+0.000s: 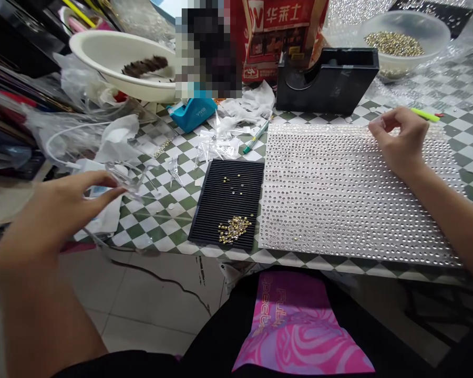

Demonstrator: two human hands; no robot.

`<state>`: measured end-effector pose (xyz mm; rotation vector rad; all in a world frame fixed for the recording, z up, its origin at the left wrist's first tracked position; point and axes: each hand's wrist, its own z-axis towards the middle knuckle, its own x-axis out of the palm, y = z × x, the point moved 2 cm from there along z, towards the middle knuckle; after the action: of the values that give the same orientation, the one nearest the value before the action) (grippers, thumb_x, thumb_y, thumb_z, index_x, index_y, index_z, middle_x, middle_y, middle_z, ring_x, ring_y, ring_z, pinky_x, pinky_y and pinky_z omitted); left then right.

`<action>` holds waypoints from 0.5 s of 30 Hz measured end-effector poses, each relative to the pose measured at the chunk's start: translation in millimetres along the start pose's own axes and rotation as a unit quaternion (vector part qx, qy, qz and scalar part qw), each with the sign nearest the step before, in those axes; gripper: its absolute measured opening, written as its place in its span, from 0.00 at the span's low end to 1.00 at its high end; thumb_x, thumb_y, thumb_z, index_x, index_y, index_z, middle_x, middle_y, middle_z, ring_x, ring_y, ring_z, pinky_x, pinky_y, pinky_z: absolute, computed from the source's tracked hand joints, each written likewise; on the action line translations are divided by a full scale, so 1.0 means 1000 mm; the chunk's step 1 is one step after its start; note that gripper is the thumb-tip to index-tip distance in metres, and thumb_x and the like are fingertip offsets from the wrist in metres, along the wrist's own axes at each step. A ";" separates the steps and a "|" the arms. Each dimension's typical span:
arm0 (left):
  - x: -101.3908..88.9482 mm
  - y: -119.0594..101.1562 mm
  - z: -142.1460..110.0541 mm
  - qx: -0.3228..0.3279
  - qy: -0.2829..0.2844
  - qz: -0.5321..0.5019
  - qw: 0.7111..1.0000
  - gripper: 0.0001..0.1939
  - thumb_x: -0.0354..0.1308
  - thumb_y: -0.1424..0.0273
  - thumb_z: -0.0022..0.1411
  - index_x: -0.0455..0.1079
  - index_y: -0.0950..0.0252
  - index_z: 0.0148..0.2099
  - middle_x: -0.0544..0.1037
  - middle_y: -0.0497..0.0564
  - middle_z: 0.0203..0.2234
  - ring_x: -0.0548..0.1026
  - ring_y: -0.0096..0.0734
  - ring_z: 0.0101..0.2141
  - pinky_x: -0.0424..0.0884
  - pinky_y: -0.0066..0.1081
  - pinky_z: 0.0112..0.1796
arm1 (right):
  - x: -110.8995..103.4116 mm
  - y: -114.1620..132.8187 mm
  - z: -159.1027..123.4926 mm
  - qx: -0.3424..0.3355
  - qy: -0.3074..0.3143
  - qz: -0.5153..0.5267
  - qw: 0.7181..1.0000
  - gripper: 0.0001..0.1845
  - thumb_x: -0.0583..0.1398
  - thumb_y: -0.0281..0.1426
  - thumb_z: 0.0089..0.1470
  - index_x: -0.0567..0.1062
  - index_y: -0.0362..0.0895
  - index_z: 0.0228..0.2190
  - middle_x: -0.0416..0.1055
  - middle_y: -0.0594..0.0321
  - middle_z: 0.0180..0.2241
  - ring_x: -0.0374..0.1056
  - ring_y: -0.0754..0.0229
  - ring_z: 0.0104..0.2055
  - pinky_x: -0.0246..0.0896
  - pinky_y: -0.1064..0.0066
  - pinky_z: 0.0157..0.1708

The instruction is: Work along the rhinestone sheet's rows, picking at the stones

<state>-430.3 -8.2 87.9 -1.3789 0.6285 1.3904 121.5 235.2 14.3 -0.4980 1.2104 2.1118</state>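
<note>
My left hand reaches left over the table edge, fingers stretched toward a clear plastic piece lying on white papers; it looks open and holds nothing I can see. My right hand rests on the far right part of a large sheet studded with rows of small rhinestones, its fingers curled in a pinch at the sheet's top edge; what they hold is too small to make out. A black ridged tray with loose gold and clear beads lies between my hands.
Black tape dispenser, small blue tape dispenser, green pen, white bowl with brown material, clear bowl of gold beads, red paper bag, plastic scraps and papers at left. A pink bag lies on my lap.
</note>
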 end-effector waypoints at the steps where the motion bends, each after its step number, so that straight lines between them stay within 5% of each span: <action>1: 0.004 -0.008 -0.004 0.035 -0.001 0.029 0.999 0.27 0.63 0.40 0.53 0.74 0.60 0.29 0.76 0.44 0.27 0.72 0.35 0.31 0.70 0.42 0.51 | 0.000 0.000 0.000 0.000 0.001 0.000 1.000 0.10 0.64 0.26 0.48 0.67 0.46 0.23 0.71 0.60 0.27 0.64 0.62 0.29 0.64 0.63 0.35; 5: 0.017 -0.032 -0.011 0.116 -0.020 0.084 0.989 0.27 0.52 0.43 0.63 0.74 0.62 0.35 0.81 0.50 0.35 0.79 0.42 0.39 0.74 0.39 0.47 | 0.000 0.000 0.000 0.003 -0.004 -0.002 1.000 0.11 0.65 0.24 0.47 0.67 0.46 0.23 0.71 0.60 0.27 0.64 0.62 0.28 0.64 0.63 0.35; 8: 0.020 -0.042 -0.009 0.127 0.017 0.099 0.987 0.23 0.49 0.51 0.69 0.75 0.64 0.38 0.83 0.53 0.41 0.80 0.43 0.44 0.75 0.40 0.49 | 0.000 0.001 0.000 0.004 -0.006 0.000 1.000 0.11 0.65 0.22 0.47 0.68 0.45 0.22 0.71 0.60 0.27 0.64 0.63 0.28 0.63 0.64 0.34; 12: 0.012 -0.041 0.006 0.115 -0.035 0.107 0.987 0.24 0.47 0.50 0.69 0.74 0.64 0.40 0.81 0.55 0.52 0.77 0.45 0.56 0.70 0.44 0.59 | 0.000 0.001 0.000 0.002 -0.004 -0.001 1.000 0.11 0.65 0.22 0.48 0.69 0.44 0.23 0.71 0.62 0.27 0.64 0.64 0.28 0.63 0.66 0.33; 15: 0.012 -0.030 0.025 0.043 -0.013 0.145 0.988 0.27 0.42 0.54 0.68 0.72 0.67 0.53 0.77 0.59 0.59 0.73 0.49 0.61 0.66 0.47 0.63 | 0.000 0.001 0.000 0.000 -0.002 -0.002 1.000 0.11 0.65 0.21 0.49 0.69 0.43 0.24 0.71 0.62 0.27 0.64 0.65 0.28 0.62 0.67 0.33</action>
<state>-411.2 27.5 90.4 -1.2328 0.8892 1.5884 121.3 234.6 14.8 -0.4959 1.2057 2.1093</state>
